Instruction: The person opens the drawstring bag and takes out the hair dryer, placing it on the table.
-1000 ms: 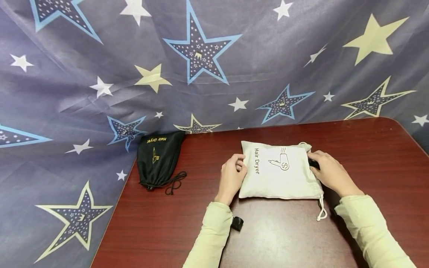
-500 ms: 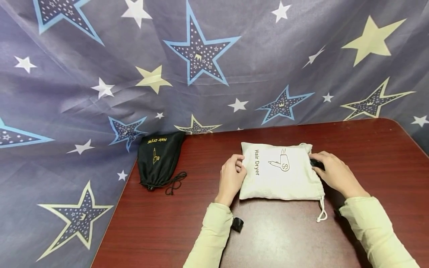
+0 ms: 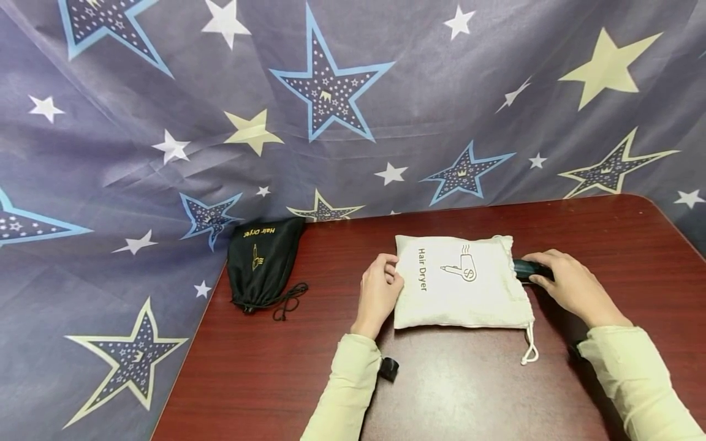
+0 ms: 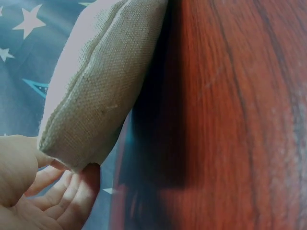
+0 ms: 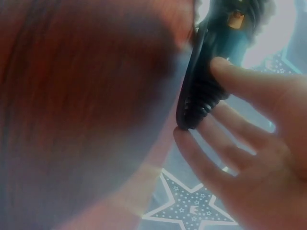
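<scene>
A cream drawstring bag (image 3: 441,300) printed "Hair Dryer" lies on the table, its mouth toward the right. My left hand (image 3: 377,294) pinches the bag's closed left end; in the left wrist view that cloth end (image 4: 91,110) sits between thumb and fingertips. At the mouth, my right hand (image 3: 570,285) grips a dark green handle (image 3: 531,270) that sticks partway out of the bag. The right wrist view shows the handle's ridged end (image 5: 194,112) against the fingers and a small gold switch (image 5: 235,19) farther up. The rest of it is hidden inside the bag.
A black drawstring bag (image 3: 265,257), also printed "Hair Dryer", lies at the table's back left with its cord loose. A star-patterned cloth (image 3: 342,165) hangs behind the reddish wooden table (image 3: 287,373). White cords (image 3: 530,349) hang from the cream bag's front corner.
My right hand has moved right, and more of the dark handle now shows outside the bag's mouth. The left hand and the cream bag have stayed nearly in place.
</scene>
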`<control>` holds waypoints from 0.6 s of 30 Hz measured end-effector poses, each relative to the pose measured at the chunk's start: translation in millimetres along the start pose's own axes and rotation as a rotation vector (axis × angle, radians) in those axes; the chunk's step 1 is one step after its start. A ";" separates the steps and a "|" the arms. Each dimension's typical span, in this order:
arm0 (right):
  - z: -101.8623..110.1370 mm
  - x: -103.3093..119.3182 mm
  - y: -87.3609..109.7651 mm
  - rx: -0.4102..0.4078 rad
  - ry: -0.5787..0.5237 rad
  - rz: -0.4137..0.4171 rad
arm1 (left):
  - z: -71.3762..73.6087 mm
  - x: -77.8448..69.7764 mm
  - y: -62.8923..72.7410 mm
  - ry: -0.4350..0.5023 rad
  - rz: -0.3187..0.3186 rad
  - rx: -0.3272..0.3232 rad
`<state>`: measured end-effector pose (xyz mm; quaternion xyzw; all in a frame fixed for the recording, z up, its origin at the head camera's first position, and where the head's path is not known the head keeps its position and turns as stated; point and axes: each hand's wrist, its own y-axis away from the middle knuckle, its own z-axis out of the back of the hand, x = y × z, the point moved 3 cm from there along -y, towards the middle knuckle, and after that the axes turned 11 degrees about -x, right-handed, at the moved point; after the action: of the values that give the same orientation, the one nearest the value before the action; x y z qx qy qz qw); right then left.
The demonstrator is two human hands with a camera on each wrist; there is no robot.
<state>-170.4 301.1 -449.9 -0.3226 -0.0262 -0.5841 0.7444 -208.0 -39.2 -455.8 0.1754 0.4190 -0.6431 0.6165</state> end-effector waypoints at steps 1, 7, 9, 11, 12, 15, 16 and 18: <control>-0.2 0.1 -0.5 0.007 0.001 -0.005 | 0.4 0.0 0.0 -0.008 -0.002 0.003; -2.8 4.1 -5.0 0.066 -0.005 -0.054 | 0.2 -1.1 -1.9 -0.070 -0.016 0.003; -4.3 6.4 -6.7 0.066 -0.011 -0.056 | -1.5 -2.1 -2.7 -0.075 0.000 0.011; -6.6 8.7 -8.1 0.062 -0.014 -0.053 | -3.8 -2.9 -3.1 -0.078 0.029 0.035; -7.7 9.9 -8.5 0.059 -0.015 -0.049 | -5.0 -3.1 -3.1 -0.078 0.040 0.047; -10.8 12.0 -8.4 0.058 -0.002 -0.040 | -8.4 -3.1 -3.0 -0.077 0.071 0.079; -11.4 12.2 -8.1 0.057 0.004 -0.040 | -9.0 -3.0 -3.0 -0.073 0.077 0.082; -11.8 12.4 -7.5 0.051 0.016 -0.039 | -9.7 -2.8 -3.1 -0.059 0.082 0.081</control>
<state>-177.1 283.6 -450.7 -0.2982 -0.0413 -0.6001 0.7411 -213.2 -30.4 -458.4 0.1983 0.3667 -0.6388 0.6467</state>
